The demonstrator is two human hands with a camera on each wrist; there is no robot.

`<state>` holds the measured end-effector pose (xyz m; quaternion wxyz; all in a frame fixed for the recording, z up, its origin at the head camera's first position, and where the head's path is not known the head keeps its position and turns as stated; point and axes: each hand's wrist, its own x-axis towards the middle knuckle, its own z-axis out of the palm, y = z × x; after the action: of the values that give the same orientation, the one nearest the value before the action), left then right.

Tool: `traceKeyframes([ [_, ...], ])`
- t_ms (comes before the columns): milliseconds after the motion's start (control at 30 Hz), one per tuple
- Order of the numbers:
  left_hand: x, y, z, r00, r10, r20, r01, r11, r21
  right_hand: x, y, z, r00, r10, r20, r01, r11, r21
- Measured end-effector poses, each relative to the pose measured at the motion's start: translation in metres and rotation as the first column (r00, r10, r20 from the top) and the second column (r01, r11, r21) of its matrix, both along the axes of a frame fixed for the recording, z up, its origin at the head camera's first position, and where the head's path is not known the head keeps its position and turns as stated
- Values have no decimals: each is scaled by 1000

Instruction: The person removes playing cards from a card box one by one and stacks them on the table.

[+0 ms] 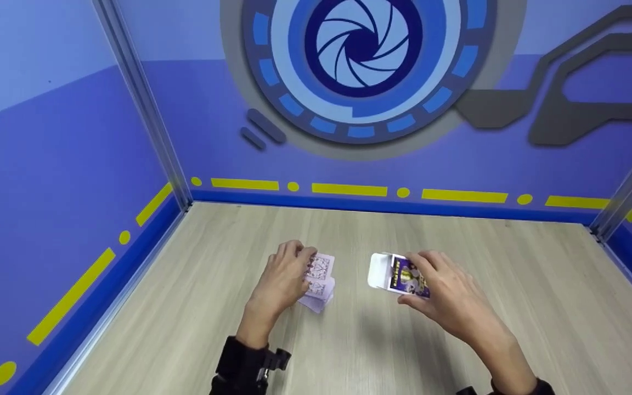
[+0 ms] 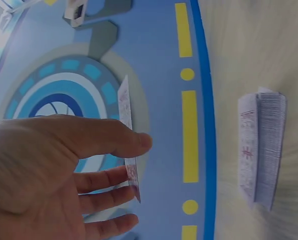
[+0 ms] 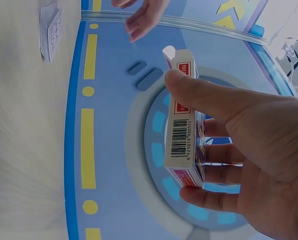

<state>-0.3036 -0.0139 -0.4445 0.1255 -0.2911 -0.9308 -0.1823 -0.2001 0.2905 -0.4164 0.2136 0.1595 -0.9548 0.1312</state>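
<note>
My left hand point(image 1: 280, 277) pinches a thin playing card point(image 2: 124, 102) between thumb and fingers, seen nearly edge-on in the left wrist view. Below that hand, a stack of playing cards point(image 2: 261, 150) lies on the table, split into two slightly offset parts; the hand partly covers it in the head view. My right hand point(image 1: 450, 291) grips a card box point(image 1: 408, 276) by its sides, raised off the table. The box has a purple and yellow front, and its white end flap point(image 1: 379, 270) stands open towards the left hand. A barcode point(image 3: 181, 137) shows on its narrow side.
The wood-grain table point(image 1: 382, 356) is bounded by a blue printed back wall point(image 1: 201, 120) and side walls. Metal posts point(image 1: 148, 109) stand at the corners. Black wrist straps point(image 1: 242, 365) sit on the forearms.
</note>
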Motion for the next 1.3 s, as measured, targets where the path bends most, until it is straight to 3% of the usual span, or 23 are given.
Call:
traceKeyframes([
  [233,-10,2,-18,993,24,113,-23,1000,-16,0,-2,0,1000,-8,16,8,1000,5],
  [567,-18,3,-40,982,49,180,-46,999,-19,0,-4,-1,999,5,47,-5,1000,8],
  [1100,-20,8,-49,980,62,187,-49,996,-77,-5,3,-11,992,11,128,-13,1000,16],
  [1300,-20,9,-52,975,70,210,-56,996,-70,-6,3,-13,992,19,122,-22,1000,17],
])
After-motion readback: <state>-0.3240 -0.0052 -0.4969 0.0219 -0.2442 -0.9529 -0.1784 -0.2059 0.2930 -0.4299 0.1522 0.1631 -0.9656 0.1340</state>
